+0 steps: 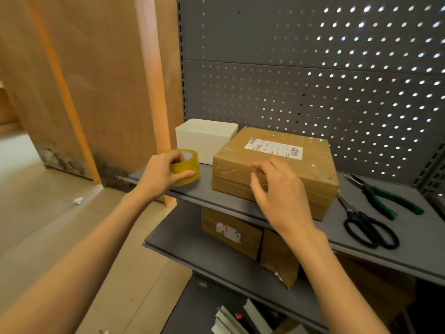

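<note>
A taped cardboard box (284, 162) with a white shipping label lies on the grey metal shelf (361, 235). Left of it, at the shelf's left end, my left hand (161, 174) grips a yellowish roll of packing tape (186, 168), thumb on its near side and fingers over the core. My right hand (279, 196) hovers in front of the box's near left corner with fingers loosely bent and nothing in it; whether it touches the box is unclear.
A white open-top container (204, 141) stands behind the tape. Black-handled scissors (368, 227) and green-handled pliers (387, 198) lie on the shelf at the right. A grey pegboard (313, 80) backs the shelf. More cardboard boxes (231, 232) sit on the lower shelf. A wooden panel (96, 80) rises at left.
</note>
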Available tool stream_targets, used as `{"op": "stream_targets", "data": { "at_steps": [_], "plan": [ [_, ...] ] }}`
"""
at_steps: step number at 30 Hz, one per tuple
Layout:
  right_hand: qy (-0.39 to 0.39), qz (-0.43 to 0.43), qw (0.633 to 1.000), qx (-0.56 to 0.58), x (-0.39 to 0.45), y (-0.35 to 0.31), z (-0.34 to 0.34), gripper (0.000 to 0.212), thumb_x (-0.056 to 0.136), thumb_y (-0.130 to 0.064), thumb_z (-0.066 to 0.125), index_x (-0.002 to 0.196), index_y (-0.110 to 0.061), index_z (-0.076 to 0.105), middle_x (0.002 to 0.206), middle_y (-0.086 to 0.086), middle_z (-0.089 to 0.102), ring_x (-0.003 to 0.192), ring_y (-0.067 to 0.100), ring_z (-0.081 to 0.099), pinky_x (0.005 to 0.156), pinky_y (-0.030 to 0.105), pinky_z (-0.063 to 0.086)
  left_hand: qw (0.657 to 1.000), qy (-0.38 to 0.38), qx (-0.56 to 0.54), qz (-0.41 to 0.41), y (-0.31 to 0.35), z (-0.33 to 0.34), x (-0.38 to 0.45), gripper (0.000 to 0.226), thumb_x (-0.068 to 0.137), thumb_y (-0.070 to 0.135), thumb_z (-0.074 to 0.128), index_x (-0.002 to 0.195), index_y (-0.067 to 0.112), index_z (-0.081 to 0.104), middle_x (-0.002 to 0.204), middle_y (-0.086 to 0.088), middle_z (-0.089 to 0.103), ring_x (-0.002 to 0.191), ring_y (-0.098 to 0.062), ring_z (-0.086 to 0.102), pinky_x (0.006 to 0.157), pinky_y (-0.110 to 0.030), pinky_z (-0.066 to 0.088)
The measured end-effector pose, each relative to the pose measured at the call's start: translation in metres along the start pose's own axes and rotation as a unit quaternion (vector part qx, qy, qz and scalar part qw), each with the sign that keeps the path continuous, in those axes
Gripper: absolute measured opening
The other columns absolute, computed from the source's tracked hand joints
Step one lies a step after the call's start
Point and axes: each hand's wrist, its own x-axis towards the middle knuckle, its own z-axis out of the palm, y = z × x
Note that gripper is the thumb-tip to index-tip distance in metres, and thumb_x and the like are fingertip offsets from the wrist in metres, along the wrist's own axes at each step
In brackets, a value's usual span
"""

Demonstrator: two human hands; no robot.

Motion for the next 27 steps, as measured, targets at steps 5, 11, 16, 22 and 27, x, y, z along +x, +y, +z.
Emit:
{"op": "stream_targets", "data": {
  "at_steps": [5,11,16,22,27],
  "plan": [
    [-0.009,0.017,1.000,-0.005,-0.004,0.002,-0.001,0.023,0.094,-0.019,0.051,0.113,-0.011,0.062,0.105,0.002,0.061,0.098,0.014,0.056,0.078,0.020,0.040,1.000,-0.020,-0.005,0.006,-0.004,0.015,0.000,0.029,0.073,0.029,0.077,0.077,0.012,0.054,0.074,-0.005,0.056,0.070,-0.021,0.050,0.059,-0.022,0.035],
    [-0.007,0.029,1.000,0.007,-0.011,0.005,-0.003,0.024,0.094,-0.020,0.051,0.115,-0.013,0.061,0.106,-0.001,0.061,0.098,0.010,0.054,0.079,0.015,0.037,0.999,-0.051,0.006,-0.003,-0.005,0.019,0.005,0.032,0.070,0.026,0.080,0.079,0.005,0.057,0.073,-0.003,0.054,0.072,-0.021,0.051,0.059,-0.021,0.035],
    [0.012,0.037,0.999,0.028,-0.017,0.010,-0.006,0.024,0.093,-0.019,0.053,0.114,-0.012,0.062,0.105,-0.001,0.062,0.098,0.010,0.055,0.077,0.015,0.036,0.998,-0.041,-0.034,-0.036,0.007,0.013,0.007,0.044,0.068,0.027,0.081,0.100,0.013,0.054,0.087,-0.004,0.061,0.082,-0.020,0.058,0.070,-0.023,0.044],
    [0.062,0.039,0.994,0.076,-0.027,0.024,-0.018,0.020,0.091,-0.015,0.057,0.109,-0.013,0.063,0.100,-0.002,0.062,0.095,0.009,0.055,0.077,0.015,0.040,0.994,0.004,-0.086,0.067,0.089,0.009,0.009,0.041,0.081,0.023,0.068,0.119,0.016,0.054,0.118,-0.001,0.058,0.108,-0.008,0.049,0.083,-0.007,0.033],
    [0.116,0.098,0.975,0.163,-0.043,0.054,-0.038,0.024,0.091,-0.015,0.058,0.114,-0.016,0.061,0.106,-0.007,0.060,0.100,0.000,0.052,0.083,0.004,0.037,0.975,-0.062,-0.034,0.210,0.176,0.037,-0.005,0.050,0.082,0.024,0.050,0.131,0.016,0.047,0.133,0.001,0.049,0.125,-0.009,0.038,0.104,-0.019,0.025]
  ]
}}
